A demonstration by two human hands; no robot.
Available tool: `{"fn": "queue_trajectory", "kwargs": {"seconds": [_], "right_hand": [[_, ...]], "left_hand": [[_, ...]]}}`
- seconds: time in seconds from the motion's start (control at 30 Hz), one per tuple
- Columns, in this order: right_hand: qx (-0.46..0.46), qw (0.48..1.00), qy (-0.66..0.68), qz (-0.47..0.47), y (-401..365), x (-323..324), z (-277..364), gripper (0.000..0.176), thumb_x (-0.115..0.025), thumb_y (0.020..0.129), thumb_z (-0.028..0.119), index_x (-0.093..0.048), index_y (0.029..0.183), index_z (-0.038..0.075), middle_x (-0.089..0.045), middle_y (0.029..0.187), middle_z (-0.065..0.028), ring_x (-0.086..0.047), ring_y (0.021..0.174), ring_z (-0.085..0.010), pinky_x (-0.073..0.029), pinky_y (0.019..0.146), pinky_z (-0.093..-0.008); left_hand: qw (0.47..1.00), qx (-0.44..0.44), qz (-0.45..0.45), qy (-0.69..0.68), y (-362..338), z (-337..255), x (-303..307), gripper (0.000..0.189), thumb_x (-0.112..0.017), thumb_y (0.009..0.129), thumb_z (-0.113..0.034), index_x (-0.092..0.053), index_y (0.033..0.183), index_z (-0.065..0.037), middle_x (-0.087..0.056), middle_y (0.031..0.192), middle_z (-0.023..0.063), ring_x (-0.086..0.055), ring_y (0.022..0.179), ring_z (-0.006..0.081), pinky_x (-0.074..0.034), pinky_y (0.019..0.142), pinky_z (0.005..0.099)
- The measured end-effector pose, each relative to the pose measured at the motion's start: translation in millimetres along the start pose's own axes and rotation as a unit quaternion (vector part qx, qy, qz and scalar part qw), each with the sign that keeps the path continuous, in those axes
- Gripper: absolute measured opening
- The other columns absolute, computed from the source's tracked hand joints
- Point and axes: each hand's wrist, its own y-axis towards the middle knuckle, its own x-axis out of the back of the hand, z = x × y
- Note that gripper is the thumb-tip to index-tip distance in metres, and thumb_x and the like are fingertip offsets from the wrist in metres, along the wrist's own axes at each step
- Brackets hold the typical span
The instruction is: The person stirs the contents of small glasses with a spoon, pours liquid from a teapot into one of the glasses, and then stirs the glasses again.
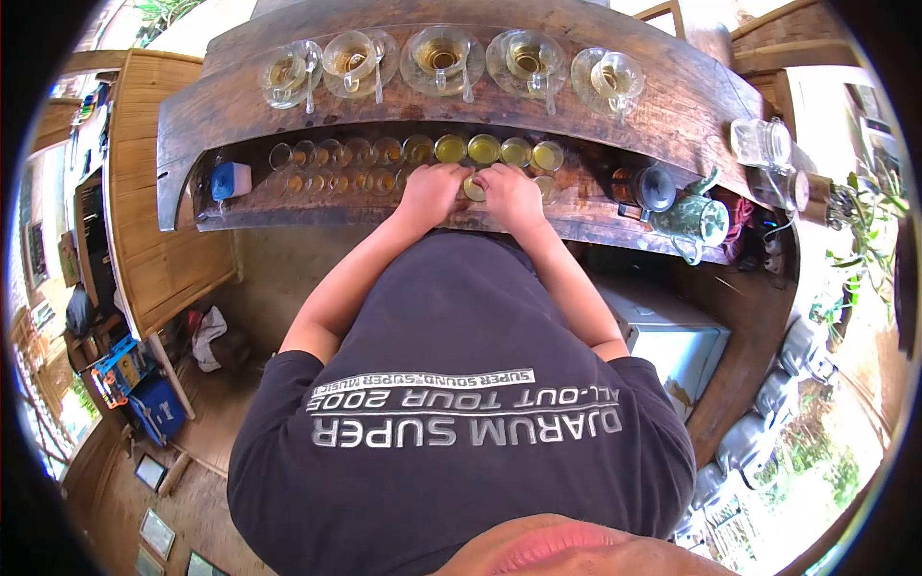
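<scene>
My right hand (512,198) has its fingers curled over a small glass (473,191) with pale yellow content, in the front row on the low shelf. Just left of it, my left hand (432,198) is closed with fingers bent; what they hold, if anything, is hidden behind the hand. Behind both hands runs a back row of small glasses. Those on the right, such as this glass (483,149), hold yellow-green liquid. Left of my left hand, more small glasses (358,151) look clear or brownish. One glass (545,186) stands right of my right hand.
On the raised wooden counter (634,134) several glass cups (443,58) sit on saucers with spoons. A blue-and-white container (230,180) stands at the shelf's left end. To the right are a dark-lidded jar (655,188), a green teapot (699,219) and a clear jar (759,144).
</scene>
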Motion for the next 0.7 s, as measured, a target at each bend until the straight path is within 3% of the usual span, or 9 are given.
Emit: {"fn": "queue_trajectory", "kwargs": {"seconds": [0.1, 0.33, 0.4, 0.7], "right_hand": [[0.038, 0.999, 0.012, 0.032, -1.2, -6.4, -5.2, 0.012, -0.075, 0.102, 0.022, -0.077, 0.096, 0.012, -0.076, 0.097, -0.0067, -0.076, 0.099, -0.0313, -0.064, 0.083, -0.0475], [0.045, 0.999, 0.007, 0.006, 0.2, -2.7, -14.7, 0.012, -0.071, 0.102, 0.021, -0.077, 0.097, 0.012, -0.076, 0.097, -0.0070, -0.077, 0.100, -0.0309, -0.064, 0.085, -0.0472], [0.088, 0.995, 0.029, 0.041, -1.4, -5.1, -16.4, 0.010, -0.071, 0.100, 0.019, -0.077, 0.097, 0.012, -0.077, 0.099, -0.0069, -0.077, 0.101, -0.0303, -0.064, 0.085, -0.0470], [0.083, 0.996, 0.024, 0.013, -1.8, -10.9, -15.5, 0.009, -0.072, 0.100, 0.018, -0.076, 0.096, 0.011, -0.076, 0.097, -0.0061, -0.076, 0.101, -0.0296, -0.065, 0.083, -0.0459]], "left_hand": [[1.000, 0.004, -0.017, 0.012, 2.5, -3.9, -0.2, 0.063, -0.100, 0.074, -0.028, -0.080, 0.132, -0.010, -0.081, 0.114, 0.0113, -0.079, 0.108, 0.0365, -0.061, 0.091, 0.0514], [0.999, 0.049, -0.018, 0.012, 2.3, -20.7, -4.9, 0.061, -0.101, 0.073, -0.026, -0.081, 0.129, -0.012, -0.083, 0.118, 0.0116, -0.079, 0.110, 0.0375, -0.063, 0.091, 0.0495], [0.998, 0.051, -0.035, 0.013, 2.6, -22.9, -8.3, 0.060, -0.101, 0.073, -0.026, -0.082, 0.128, -0.012, -0.083, 0.118, 0.0116, -0.079, 0.110, 0.0374, -0.063, 0.091, 0.0494], [0.997, 0.064, -0.042, 0.006, 3.5, -25.8, -7.0, 0.060, -0.100, 0.072, -0.021, -0.081, 0.129, -0.012, -0.082, 0.111, 0.0093, -0.080, 0.106, 0.0356, -0.063, 0.090, 0.0500]]}}
